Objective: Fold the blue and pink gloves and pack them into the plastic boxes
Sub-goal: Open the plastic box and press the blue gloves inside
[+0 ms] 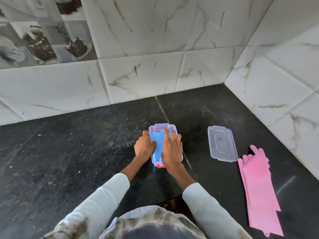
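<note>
The blue glove (158,144) lies folded inside the clear plastic box (174,127), which stands on the black counter (69,152) near its middle, a little closer to the back wall than to the front edge; the glove fills most of the box and its far end reaches almost to the far clip. My left hand (144,146) is at the left wall of the box, the fingers curled over the rim and touching the glove; it is half closed, pressing and not gripping anything that I can see. My right hand (171,148) lies flat on the glove from above, fingers open and spread toward the far end of the box, the palm covering the right side and the near right corner. At the near end of the box a red-orange clip (160,166) shows just below my right wrist; at the far end there is a clear clip (161,125).

To the right of the box, well apart from it, the transparent lid (222,143) lies flat on the counter; just beside its near right corner starts the pink glove (257,183), stretched out flat and unfolded, fingers pointing to the back wall and the cuff toward the front edge on the right side. My sleeves (96,204) are light coloured. Behind the counter stand marble-pattern wall tiles (146,75); the walls meet at the back right corner.
</note>
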